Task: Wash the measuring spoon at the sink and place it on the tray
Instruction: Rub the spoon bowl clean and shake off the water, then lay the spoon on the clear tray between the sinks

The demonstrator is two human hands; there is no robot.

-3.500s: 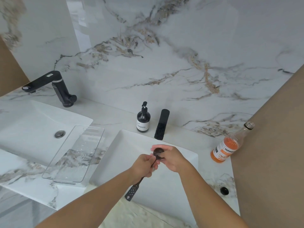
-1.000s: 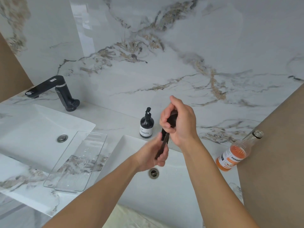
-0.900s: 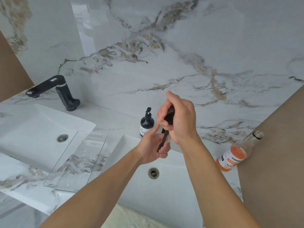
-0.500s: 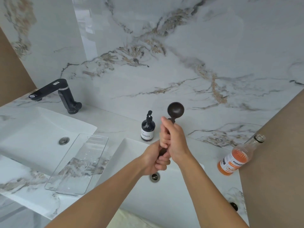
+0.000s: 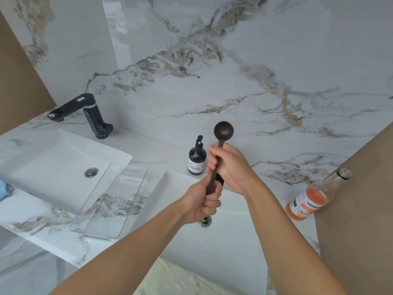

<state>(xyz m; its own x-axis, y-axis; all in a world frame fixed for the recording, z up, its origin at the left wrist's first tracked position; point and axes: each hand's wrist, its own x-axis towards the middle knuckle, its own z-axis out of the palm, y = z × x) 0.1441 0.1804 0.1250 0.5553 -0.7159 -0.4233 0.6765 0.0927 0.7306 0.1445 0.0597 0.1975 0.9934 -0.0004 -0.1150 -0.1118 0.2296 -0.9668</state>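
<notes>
The tray [image 5: 110, 199] lies on the bench left of the fingers. The left hand [image 5: 202, 203] clenches the spoon [image 5: 223, 129] handle low; the right hand [image 5: 229, 167] wraps it above, bowl upright over the sink [image 5: 234, 241]. Wet fingers could slip, dropping the spoon.

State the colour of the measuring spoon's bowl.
Dark brown, nearly black, on the measuring spoon; the head view shows it.
</notes>
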